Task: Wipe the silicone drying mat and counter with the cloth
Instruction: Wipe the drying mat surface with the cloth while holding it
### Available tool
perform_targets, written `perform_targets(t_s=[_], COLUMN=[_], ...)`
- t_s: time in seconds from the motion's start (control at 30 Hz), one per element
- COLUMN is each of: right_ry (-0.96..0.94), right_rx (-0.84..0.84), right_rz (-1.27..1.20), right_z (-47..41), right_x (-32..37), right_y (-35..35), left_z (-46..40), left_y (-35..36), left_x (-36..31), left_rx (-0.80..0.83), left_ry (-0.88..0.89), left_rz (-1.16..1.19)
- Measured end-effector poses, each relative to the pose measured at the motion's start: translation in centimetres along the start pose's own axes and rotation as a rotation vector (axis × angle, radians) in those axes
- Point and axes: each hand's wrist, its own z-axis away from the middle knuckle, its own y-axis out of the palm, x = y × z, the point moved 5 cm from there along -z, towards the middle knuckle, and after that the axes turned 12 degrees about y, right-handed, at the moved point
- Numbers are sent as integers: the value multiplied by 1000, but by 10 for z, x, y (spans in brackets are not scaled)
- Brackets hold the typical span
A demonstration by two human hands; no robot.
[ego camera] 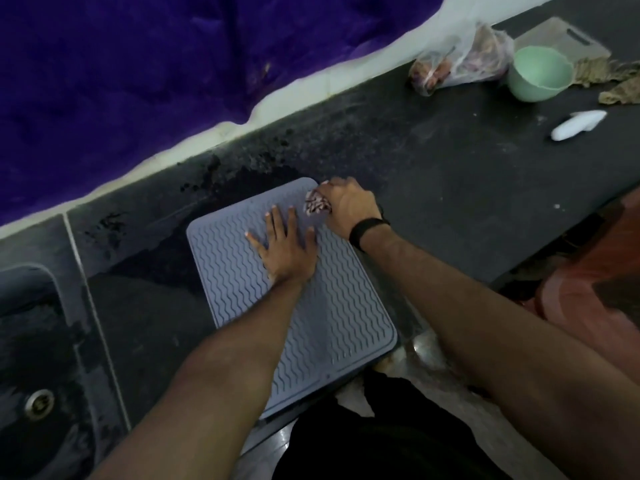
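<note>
A grey-blue silicone drying mat (322,327) with wavy ridges lies on the dark counter (450,188), its near end hanging over the counter's front edge. My left hand (287,247) presses flat on the mat's upper half, fingers spread. My right hand (349,206), with a black band on the wrist, grips a bunched patterned cloth (317,204) at the mat's far right corner. Most of the cloth is hidden under that hand.
A sink (31,358) with a drain sits at the left. Dark wet patches and specks mark the counter behind the mat. At the far right are a plastic bag (460,60), a green bowl (538,72), a cutting board (568,38), brown rags and a white object (576,124).
</note>
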Motion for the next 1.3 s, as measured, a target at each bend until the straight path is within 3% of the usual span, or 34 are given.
perform_targets(t_s=[0.1,0.2,0.3,0.47,0.63,0.77,1.0,1.17,1.3], right_ry=[-47,-70,-125,-183,-214,-234,-221,-207,-178], right_rx=[145,263,210,267,90,195,256,122,157], right_rz=[152,127,119,102,-26,108,53,28,96], right_z=[-26,-19,-6,-6,-55,-73,-45,-68,-78], right_x=[7,-5,-16,-24,15,41,2,5,15], right_y=[22,47,54,45,14,33,48,27,34], left_z=[-3,-4,-2,-3,-5,-5,-3,-6,-5], left_y=[0,3,4,2,2,-1,1,0,0], left_x=[1,2,2,2,2,3,3,3,3], left_rx=[3,-11,-45,-80,-74,-85,-91,-91,-94], left_ry=[-30,-30,-24,-36,-71,-83,-84,-95,-92], left_rz=[-14,-38,-46,2,4,9,-3,5,-7])
